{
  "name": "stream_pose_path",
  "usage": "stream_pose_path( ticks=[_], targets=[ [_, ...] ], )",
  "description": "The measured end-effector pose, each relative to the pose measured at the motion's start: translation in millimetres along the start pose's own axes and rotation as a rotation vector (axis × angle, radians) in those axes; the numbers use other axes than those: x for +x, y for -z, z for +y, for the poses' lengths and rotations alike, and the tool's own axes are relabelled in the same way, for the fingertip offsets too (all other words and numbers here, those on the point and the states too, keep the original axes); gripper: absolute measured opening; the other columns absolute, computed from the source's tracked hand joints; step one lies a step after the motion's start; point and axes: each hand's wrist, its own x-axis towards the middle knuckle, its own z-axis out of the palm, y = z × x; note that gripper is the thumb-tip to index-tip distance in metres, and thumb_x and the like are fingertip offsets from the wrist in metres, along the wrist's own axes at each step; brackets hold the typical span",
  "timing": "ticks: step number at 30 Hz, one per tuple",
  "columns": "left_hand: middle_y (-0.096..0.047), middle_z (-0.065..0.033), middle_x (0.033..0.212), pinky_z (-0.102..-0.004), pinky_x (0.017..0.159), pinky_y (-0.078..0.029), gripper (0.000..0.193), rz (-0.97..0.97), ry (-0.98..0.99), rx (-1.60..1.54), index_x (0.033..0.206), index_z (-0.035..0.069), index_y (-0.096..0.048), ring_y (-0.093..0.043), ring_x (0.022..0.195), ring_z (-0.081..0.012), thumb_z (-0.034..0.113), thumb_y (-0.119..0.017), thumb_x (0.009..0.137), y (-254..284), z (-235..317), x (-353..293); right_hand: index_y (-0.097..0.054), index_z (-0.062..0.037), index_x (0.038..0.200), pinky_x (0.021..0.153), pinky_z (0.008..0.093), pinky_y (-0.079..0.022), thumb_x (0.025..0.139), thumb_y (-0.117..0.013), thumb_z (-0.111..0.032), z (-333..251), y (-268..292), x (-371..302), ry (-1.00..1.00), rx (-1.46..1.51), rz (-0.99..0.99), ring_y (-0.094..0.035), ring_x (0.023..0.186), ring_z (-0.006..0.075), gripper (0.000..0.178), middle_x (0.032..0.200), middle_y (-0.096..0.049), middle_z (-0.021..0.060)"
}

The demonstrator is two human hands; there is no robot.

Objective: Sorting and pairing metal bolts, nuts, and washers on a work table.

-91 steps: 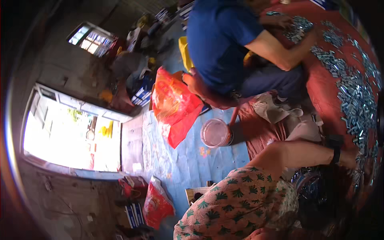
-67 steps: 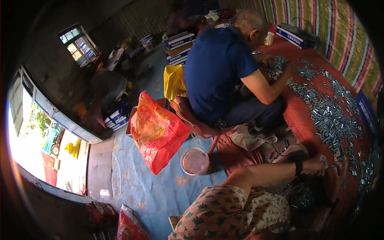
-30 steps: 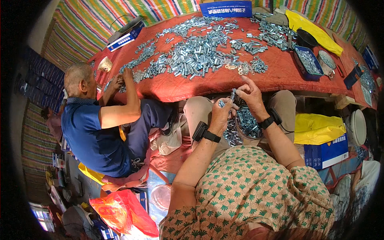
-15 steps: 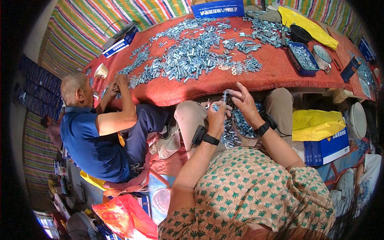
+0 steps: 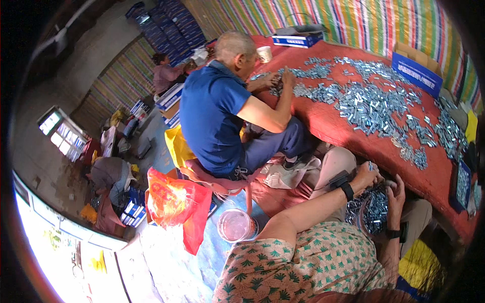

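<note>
My left hand (image 5: 368, 177) is closed round small shiny bolt-like metal pieces; a bluish-silver end shows at its fingertips. Close by on the right, my right hand (image 5: 396, 194) has its fingers stretched upward and partly apart, and I make out nothing held there for certain. Below both hands, a container of loose metal fasteners (image 5: 375, 209) rests between my knees. Past them, the red-covered table (image 5: 323, 121) carries a wide heap of silvery metal sleeves (image 5: 374, 108), with a small pile of washers (image 5: 417, 157) near its front edge.
A co-worker in a blue shirt (image 5: 214, 118) sits at my left, hands over the table. A red plastic bag (image 5: 177, 207) and a clear round tub (image 5: 236, 225) are beside me. A blue tray (image 5: 461, 187) stands at the right; a blue box (image 5: 417, 70) is behind the heap.
My view has swung left, bringing the room, window and other people into sight. My right hand's fingers have come away from the bolt at the left hand and point upward.
</note>
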Motion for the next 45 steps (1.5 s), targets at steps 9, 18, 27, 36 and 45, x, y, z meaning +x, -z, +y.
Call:
stream_pose_path(
  ticks=[9, 18, 27, 36, 45],
  targets=[
    [-0.063, -0.0085, 0.078, -0.0220, 0.043, -0.042, 0.011, -0.217, 0.174, -0.108, 0.094, 0.001, -0.056, -0.059, 0.060, -0.0123, 0.012, -0.054, 0.096, 0.1, -12.0, 9.2, -0.048, 0.0028, 0.130, 0.096, 0.0290, -0.042, 0.085, -0.055, -0.001, 5.9, -4.3, -1.8, -0.106, 0.007, -0.305, -0.055, 0.102, 0.0139, 0.046, 0.115, -0.057, 0.0066],
    [-0.066, -0.0080, 0.088, -0.0233, 0.046, -0.042, 0.026, -0.322, 0.158, -0.041, 0.117, 0.007, -0.056, -0.060, 0.063, -0.0130, 0.026, -0.053, 0.099, -25.4, 25.2, 27.9, -0.051, 0.0025, 0.127, 0.095, 0.0315, -0.043, 0.078, -0.060, 0.000, 21.2, 59.3, 22.2, 0.099, -0.291, -0.196, -0.056, 0.108, 0.0176, 0.049, 0.116, -0.060, 0.0101],
    [-0.071, -0.0116, 0.088, -0.0195, 0.045, -0.041, 0.017, -0.144, -0.036, 0.128, 0.105, 0.003, -0.050, -0.054, 0.055, -0.0076, 0.014, -0.057, 0.094, -2.6, 72.6, 81.7, -0.052, 0.0005, 0.125, 0.083, 0.0314, -0.049, 0.089, -0.062, -0.008, -15.9, 79.2, 108.0, 0.043, -0.574, -0.018, -0.060, 0.092, 0.0169, 0.039, 0.098, -0.063, 0.0099],
    [-0.070, -0.0149, 0.087, -0.0185, 0.042, -0.034, 0.015, -0.114, 0.035, -0.092, 0.101, 0.005, -0.056, -0.049, 0.051, -0.0057, 0.020, -0.057, 0.098, -23.7, 75.2, 161.5, -0.059, 0.0014, 0.115, 0.076, 0.0366, -0.053, 0.085, -0.063, -0.004, -3.9, 105.7, 190.0, 0.134, -0.741, 0.147, -0.067, 0.091, 0.0267, 0.030, 0.100, -0.068, 0.0170],
    [-0.064, -0.0094, 0.079, -0.0183, 0.041, -0.026, 0.016, -0.246, 0.064, -0.076, 0.110, 0.004, -0.056, -0.038, 0.048, -0.0035, 0.012, -0.057, 0.096, -49.9, 65.4, 179.2, -0.068, -0.0062, 0.097, 0.072, 0.0443, -0.049, 0.081, -0.060, 0.000, 45.3, 100.8, 250.4, 0.579, -1.041, 0.122, -0.062, 0.085, 0.0352, 0.019, 0.090, -0.066, 0.0135]
  ],
)
